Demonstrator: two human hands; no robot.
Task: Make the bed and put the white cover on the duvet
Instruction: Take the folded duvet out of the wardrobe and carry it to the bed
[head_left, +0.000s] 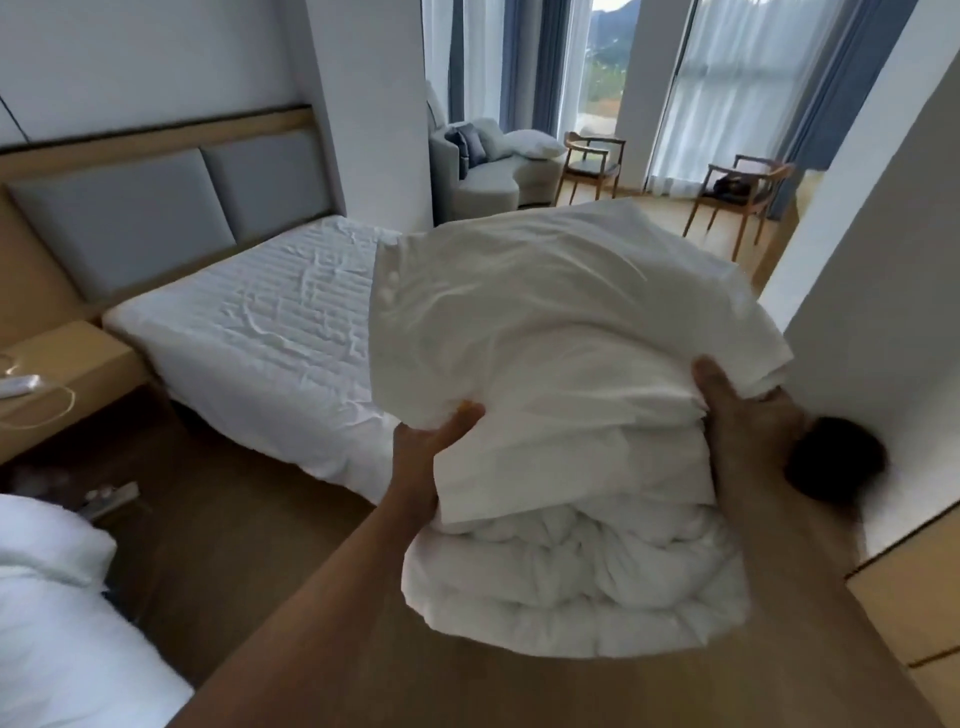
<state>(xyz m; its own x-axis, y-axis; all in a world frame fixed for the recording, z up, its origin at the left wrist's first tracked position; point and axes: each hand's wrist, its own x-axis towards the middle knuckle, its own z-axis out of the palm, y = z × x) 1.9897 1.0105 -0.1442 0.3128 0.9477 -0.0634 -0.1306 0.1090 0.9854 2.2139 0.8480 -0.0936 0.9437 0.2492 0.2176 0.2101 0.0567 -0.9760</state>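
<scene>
I carry a stack of white bedding in front of me. On top lies the folded white cover (561, 322), smooth and flat. Under it is the puffy quilted duvet (571, 577), folded. My left hand (423, 457) grips the left side of the stack, thumb on top of the cover. My right hand (737, 415) grips the right side, thumb over the cover's edge. The stack hangs in the air above the foot of the bed (270, 332), whose mattress has a wrinkled white striped sheet and nothing else on it. The lower fingers of both hands are hidden under the bedding.
A grey padded headboard (130, 218) stands behind the bed. A wooden nightstand (62, 364) with a white cable sits at its left. Another white-covered bed (62, 623) is at lower left. A white wall corner (872, 291) is close on my right. A sofa (488, 166) and two chairs stand by the windows.
</scene>
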